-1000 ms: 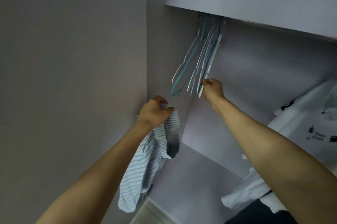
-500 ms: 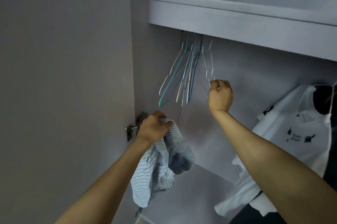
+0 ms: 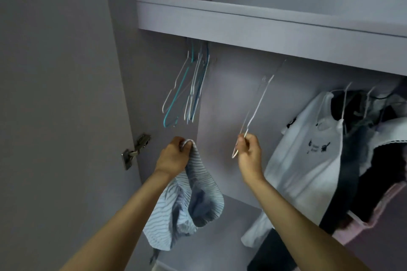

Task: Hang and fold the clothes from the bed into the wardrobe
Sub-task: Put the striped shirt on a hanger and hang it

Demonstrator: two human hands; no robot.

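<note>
Striped shirt point(image 3: 193, 200): pale blue-and-white stripes, bunched and crumpled, gripped at its top by the left hand point(image 3: 175, 156), the rest drooping below the wrist, near left in the wardrobe point(image 3: 264, 26).
White hanger point(image 3: 253, 116): thin wire, pinched at its lower end by the right hand point(image 3: 250, 149), tilted up and to the right, hook end blurred.
Spare hangers point(image 3: 189, 90): a cluster of white and teal ones, hanging under the shelf at far left, swung at a slant.
Hung clothes point(image 3: 308, 160): white printed top and dark garments, at right.
</note>
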